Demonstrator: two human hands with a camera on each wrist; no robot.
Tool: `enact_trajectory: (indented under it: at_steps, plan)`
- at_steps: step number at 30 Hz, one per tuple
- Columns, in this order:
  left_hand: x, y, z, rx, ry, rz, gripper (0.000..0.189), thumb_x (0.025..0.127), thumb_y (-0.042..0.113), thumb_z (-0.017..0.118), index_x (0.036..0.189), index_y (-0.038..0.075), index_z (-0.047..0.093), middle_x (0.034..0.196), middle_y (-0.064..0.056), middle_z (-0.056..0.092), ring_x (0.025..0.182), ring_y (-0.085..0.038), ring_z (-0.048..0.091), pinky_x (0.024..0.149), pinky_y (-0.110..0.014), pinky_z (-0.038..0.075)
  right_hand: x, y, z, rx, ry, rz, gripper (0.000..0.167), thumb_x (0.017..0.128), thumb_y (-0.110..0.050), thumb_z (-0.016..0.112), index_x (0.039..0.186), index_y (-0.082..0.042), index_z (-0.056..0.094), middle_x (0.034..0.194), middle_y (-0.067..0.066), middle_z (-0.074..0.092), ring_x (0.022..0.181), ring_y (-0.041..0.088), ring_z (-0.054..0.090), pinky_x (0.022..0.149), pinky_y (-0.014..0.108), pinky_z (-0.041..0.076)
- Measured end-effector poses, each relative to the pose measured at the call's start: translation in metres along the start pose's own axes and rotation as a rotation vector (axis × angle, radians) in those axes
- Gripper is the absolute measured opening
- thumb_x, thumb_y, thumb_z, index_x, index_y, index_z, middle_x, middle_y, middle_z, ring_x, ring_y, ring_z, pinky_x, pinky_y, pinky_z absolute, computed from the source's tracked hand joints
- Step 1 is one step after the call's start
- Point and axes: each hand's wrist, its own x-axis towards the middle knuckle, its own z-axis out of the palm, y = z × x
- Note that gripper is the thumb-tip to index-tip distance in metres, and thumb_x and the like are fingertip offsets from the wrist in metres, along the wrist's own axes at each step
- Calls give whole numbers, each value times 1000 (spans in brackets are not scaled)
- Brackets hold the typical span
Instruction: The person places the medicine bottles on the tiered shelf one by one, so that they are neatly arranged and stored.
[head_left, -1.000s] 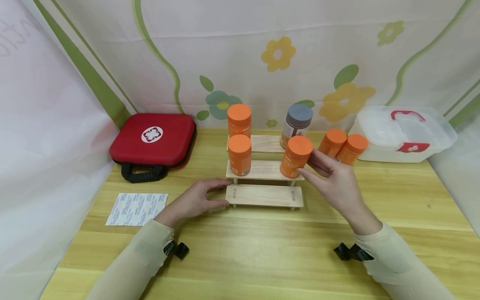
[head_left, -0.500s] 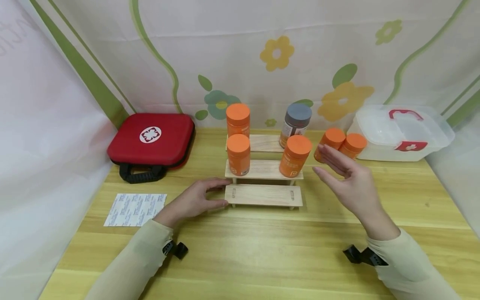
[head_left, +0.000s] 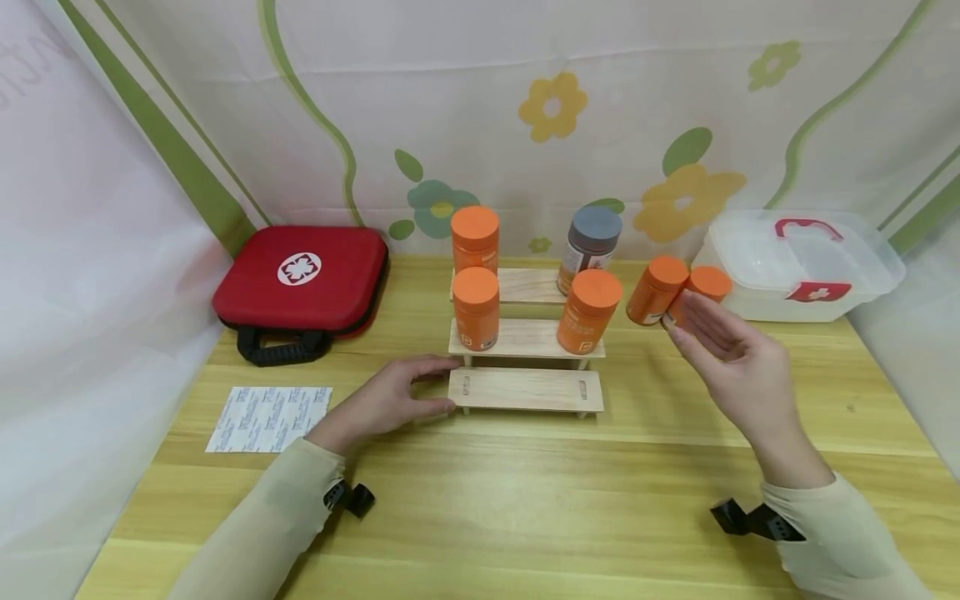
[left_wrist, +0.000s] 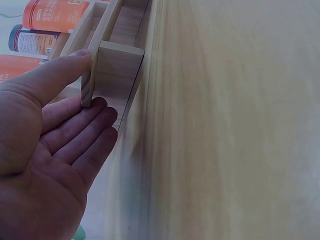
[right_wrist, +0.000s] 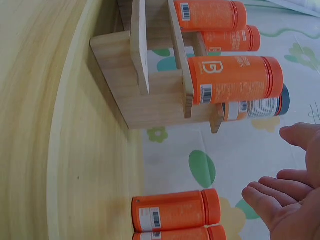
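A three-step wooden display rack [head_left: 525, 390] stands mid-table. My left hand [head_left: 386, 398] holds the left end of its lowest step, thumb at one edge and fingers at the other, as the left wrist view also shows. On the middle step stand two orange bottles, one left [head_left: 476, 310] and one right [head_left: 588, 312]. The top step bears another orange bottle [head_left: 474, 242] and a grey-capped bottle [head_left: 591, 250]. My right hand [head_left: 742, 379], fingers extended and holding nothing, hovers near two more orange bottles [head_left: 657, 292] on the table, overlapping the farther-right one [head_left: 708, 283] in the head view.
At the back left lies a red first-aid case [head_left: 300, 283] with a black handle. A printed white sheet [head_left: 268, 419] is beside my left forearm. In the back right corner is a translucent white box [head_left: 802, 267] with a red clasp. A flowered curtain hangs behind.
My right hand has let go of the orange bottle at the middle step's right end and moved right, toward the two bottles on the table. The left hand has stayed at the rack.
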Motion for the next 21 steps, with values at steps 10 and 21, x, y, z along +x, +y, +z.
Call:
enact_trajectory:
  at_steps: [10,21]
  plan:
    - [-1,-1,0,2,2,-6,61,96,27,84,153,18,63,158,-7,60,151,-32,52,127,-58,41,2,24,-17,-13,40,152,57,102,-15,76,154,-1,58,153,9,64,119,-15,64,92,3,52]
    - [0,-3,1,-8,3,-9,61,96,27,85,152,19,63,158,-6,61,151,-31,53,127,-58,41,11,45,-28,-34,38,336,69,104,-30,73,162,-5,46,163,12,52,137,-2,61,90,0,50]
